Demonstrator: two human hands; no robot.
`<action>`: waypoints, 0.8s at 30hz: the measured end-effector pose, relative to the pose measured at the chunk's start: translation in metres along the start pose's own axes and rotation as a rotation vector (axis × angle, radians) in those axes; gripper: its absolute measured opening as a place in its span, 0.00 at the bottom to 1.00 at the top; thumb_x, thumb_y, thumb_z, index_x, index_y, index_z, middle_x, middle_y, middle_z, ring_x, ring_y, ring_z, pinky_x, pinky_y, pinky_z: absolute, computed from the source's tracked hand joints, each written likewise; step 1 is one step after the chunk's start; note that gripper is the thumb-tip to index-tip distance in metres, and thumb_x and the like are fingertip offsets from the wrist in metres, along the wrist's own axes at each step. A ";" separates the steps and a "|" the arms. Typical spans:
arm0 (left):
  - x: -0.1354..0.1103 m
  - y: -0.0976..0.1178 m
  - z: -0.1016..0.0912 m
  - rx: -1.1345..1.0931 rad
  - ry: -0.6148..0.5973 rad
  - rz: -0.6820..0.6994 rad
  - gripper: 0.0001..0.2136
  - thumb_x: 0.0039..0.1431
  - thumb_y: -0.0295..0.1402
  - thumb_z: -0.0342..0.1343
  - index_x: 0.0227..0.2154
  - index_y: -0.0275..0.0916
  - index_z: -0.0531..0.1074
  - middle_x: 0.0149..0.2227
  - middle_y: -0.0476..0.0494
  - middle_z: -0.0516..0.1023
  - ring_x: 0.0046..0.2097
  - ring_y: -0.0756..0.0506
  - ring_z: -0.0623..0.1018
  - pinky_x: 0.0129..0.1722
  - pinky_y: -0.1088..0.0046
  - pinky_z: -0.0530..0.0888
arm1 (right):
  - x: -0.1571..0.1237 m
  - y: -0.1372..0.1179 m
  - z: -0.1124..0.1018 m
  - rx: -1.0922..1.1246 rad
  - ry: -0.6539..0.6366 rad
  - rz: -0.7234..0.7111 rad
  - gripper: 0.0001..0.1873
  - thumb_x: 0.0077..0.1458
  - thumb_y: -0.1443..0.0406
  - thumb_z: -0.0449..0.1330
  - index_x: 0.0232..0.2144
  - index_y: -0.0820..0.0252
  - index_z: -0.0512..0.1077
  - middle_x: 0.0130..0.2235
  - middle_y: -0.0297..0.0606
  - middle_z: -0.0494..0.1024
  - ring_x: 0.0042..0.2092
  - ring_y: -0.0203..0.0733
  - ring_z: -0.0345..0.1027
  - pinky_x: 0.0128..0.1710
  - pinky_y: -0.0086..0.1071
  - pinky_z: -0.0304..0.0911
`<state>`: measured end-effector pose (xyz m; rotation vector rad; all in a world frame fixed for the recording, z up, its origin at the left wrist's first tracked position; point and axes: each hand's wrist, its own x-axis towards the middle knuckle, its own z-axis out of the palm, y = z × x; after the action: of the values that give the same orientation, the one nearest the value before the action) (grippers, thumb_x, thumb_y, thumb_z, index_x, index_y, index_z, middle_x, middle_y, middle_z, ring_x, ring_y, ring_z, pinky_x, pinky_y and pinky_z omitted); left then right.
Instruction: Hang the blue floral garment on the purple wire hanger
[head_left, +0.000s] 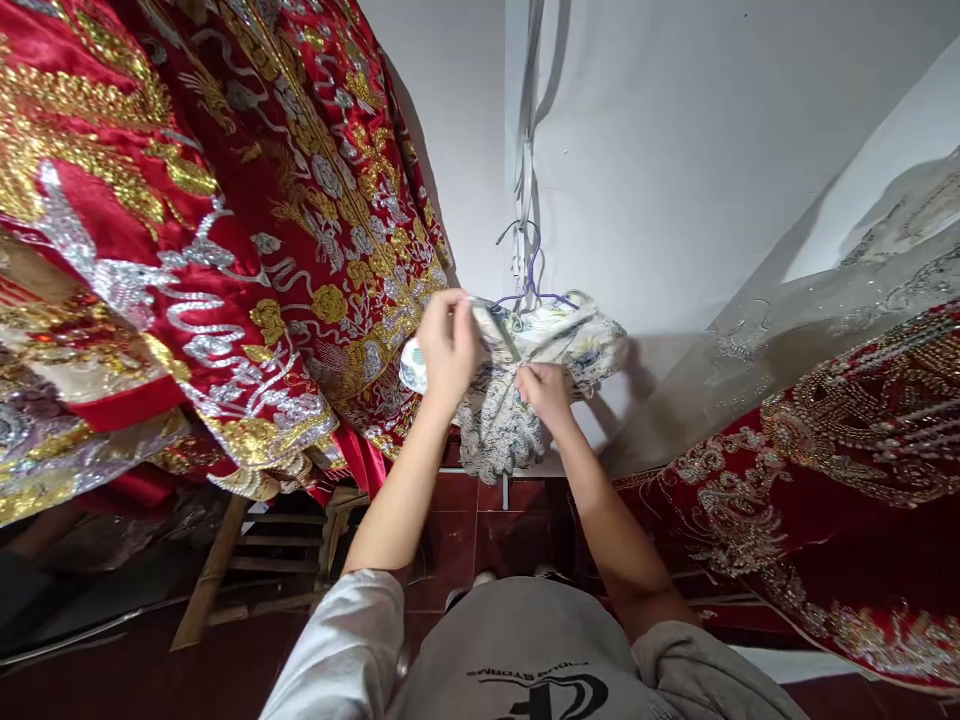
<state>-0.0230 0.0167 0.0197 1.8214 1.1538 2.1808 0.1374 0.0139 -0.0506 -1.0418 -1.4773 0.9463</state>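
Note:
A white top with a blue and green floral print [504, 405] hangs on a purple hanger [534, 268] in front of me. Its middle is gathered and its lower edge is ruffled. My left hand [448, 345] is at the top's left shoulder, fingers bent and pinched at the edge of the cloth by the neckline. Lower down, at the centre front where the folds meet, my right hand [546, 392] grips the cloth between thumb and curled fingers. The exact bit of cloth under each fingertip is partly hidden.
Red garments with gold and silver embroidery [322, 200] crowd the left side. On the right hang a beaded red garment [840, 480] and sheer fabric [720, 350]. White straps [525, 160] hold the hanger against the wall [660, 150]. A wooden chair [277, 560] stands lower left on red tiles [454, 535].

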 end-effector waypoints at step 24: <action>-0.141 -0.075 -0.055 -0.392 0.262 -0.876 0.15 0.52 0.44 0.66 0.30 0.37 0.73 0.26 0.52 0.73 0.27 0.53 0.72 0.31 0.78 0.70 | -0.075 0.060 -0.025 -0.029 -0.220 0.480 0.14 0.52 0.61 0.56 0.17 0.58 0.70 0.17 0.34 0.69 0.23 0.38 0.60 0.25 0.31 0.55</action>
<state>-0.0586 -0.0271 -0.1393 0.6773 1.1425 1.9113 0.1748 -0.0376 -0.1261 -1.3830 -1.4465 1.4173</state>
